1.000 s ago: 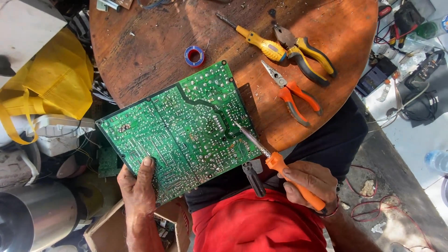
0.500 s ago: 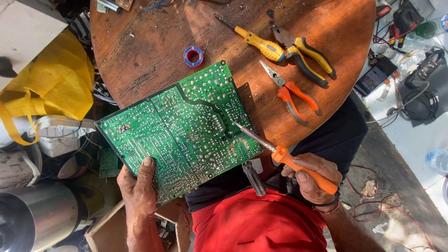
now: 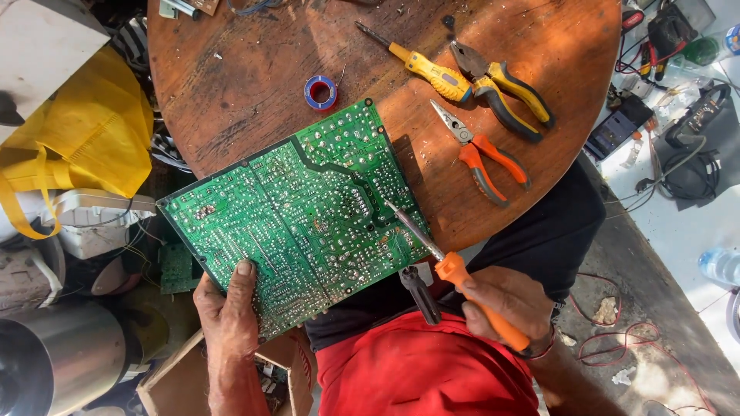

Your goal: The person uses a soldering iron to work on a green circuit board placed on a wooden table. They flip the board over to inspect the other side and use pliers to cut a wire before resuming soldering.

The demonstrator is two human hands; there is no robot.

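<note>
- Red cloth over the person's lap (image 3: 416,370) fills the near edge, just below the green circuit board (image 3: 297,212), the landmark for all that follows.
- Left hand (image 3: 227,312): closed on the board's near edge, thumb pressed flat on the solder side, so the board is held tilted with its far corner resting on the tabletop (image 3: 254,85).
- Right hand (image 3: 501,296): wrapped around the orange handle of a soldering iron (image 3: 455,270), at the board's near right corner. Compared with a second ago the hand has drawn slightly outward and the shaft lies flatter; the tip still rests on a joint near the board's right edge, which suggests work on that same joint continues.
- Black-handled tool (image 3: 420,296): just below the board's right corner, partly hidden; its kind cannot be told.
- Orange-handled pliers (image 3: 486,154): on the tabletop, right of the board, apart from it.
- Blue tape roll (image 3: 321,92): just beyond the board's far edge.
- Yellow screwdriver (image 3: 428,65) and yellow-and-black pliers (image 3: 505,88): farther right, touching each other.
- Yellow bag (image 3: 77,139): left of the board, off the tabletop.
</note>
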